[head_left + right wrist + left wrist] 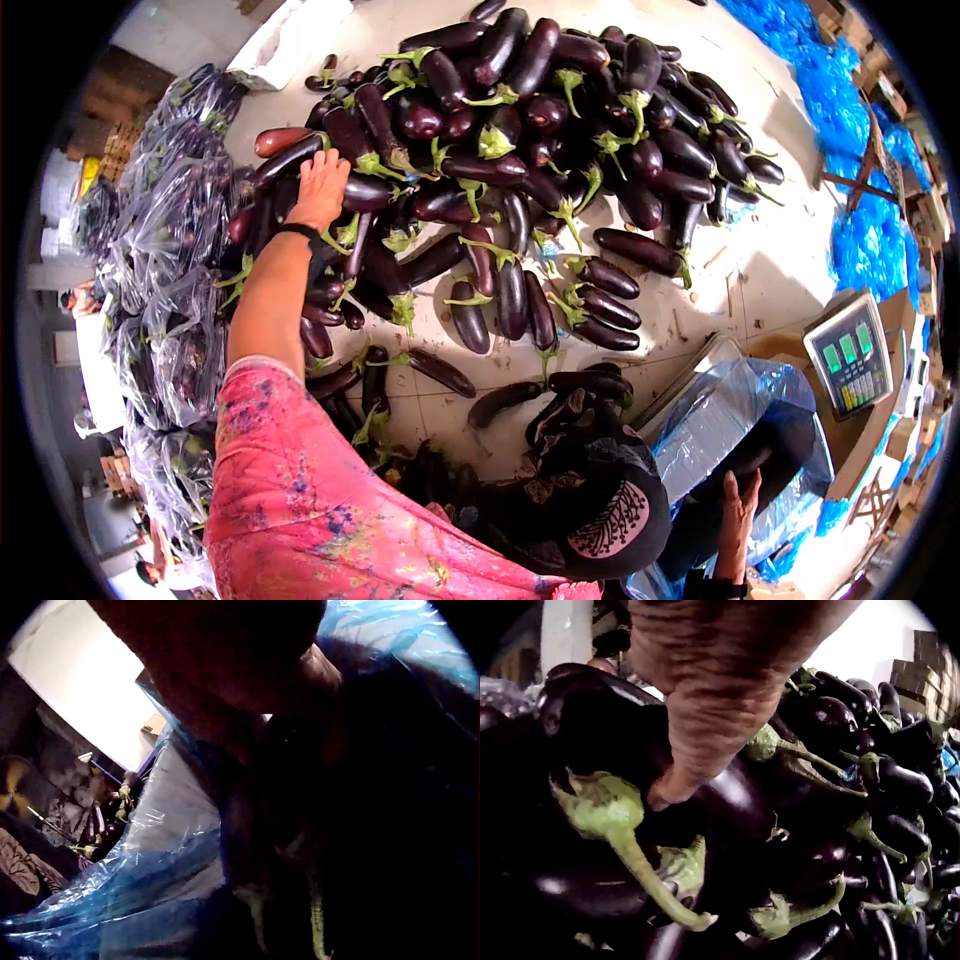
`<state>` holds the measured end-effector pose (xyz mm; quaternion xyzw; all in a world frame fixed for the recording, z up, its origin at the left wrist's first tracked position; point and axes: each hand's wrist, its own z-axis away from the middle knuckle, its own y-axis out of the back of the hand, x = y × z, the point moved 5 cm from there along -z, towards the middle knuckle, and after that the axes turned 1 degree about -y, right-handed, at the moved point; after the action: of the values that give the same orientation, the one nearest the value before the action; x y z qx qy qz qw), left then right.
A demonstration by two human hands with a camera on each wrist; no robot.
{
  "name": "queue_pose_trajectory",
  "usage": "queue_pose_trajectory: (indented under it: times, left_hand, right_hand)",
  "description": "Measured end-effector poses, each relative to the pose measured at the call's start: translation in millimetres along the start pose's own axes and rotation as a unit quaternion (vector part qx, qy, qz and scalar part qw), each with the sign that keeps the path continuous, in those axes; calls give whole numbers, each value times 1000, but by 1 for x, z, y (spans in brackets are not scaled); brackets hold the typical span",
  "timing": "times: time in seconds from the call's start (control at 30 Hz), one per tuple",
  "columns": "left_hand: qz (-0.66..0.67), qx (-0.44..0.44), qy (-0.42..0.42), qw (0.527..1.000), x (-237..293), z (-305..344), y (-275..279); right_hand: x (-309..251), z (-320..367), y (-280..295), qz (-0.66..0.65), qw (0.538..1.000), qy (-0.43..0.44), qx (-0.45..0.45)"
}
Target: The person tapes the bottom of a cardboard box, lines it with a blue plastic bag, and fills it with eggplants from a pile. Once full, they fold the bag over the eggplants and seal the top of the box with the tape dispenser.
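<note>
Among the heaped purple eggplants [500, 160], my left hand [322, 190] lies at the left side of the pile and grips an eggplant [287, 162]. The left wrist view shows the thumb [705, 742] pressed down beside dark, glossy fruit with green stems. At the lower right, my right hand [738, 510] holds a dark eggplant [748, 457] inside a carton lined with a blue plastic bag [700, 420]. Deep shadow hides most of that grip in the right wrist view, where two green stems [319, 930] show below the hand.
A digital scale display [850, 355] stands beyond the lined carton. Filled clear bags of eggplants [170, 240] are stacked along the left edge. Blue plastic [850, 140] lies at the far right. In front, a person's patterned head covering [610, 510] blocks part of the table.
</note>
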<state>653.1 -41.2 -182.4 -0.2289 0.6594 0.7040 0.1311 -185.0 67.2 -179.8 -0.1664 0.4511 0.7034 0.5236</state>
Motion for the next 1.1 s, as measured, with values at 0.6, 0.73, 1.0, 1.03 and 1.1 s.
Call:
queue_pose_trajectory:
  times: [0.6, 0.73, 1.0, 1.03, 1.1]
  left_hand:
    - [812, -151, 151, 543, 90, 139, 80]
    - [922, -183, -11, 341, 181, 137, 228]
    - [761, -252, -234, 551, 340, 133, 450]
    - [757, -296, -244, 529, 364, 146, 464]
    - [679, -218, -362, 600, 398, 164, 464]
  right_hand:
    - [-11, 15, 51, 8, 1000, 0, -16]
    - [-47, 28, 42, -26, 995, 34, -88]
    - [-144, 106, 41, -300, 929, 171, -134]
    - [-154, 113, 42, -353, 913, 186, -89]
    - [-158, 115, 45, -383, 905, 157, -95]
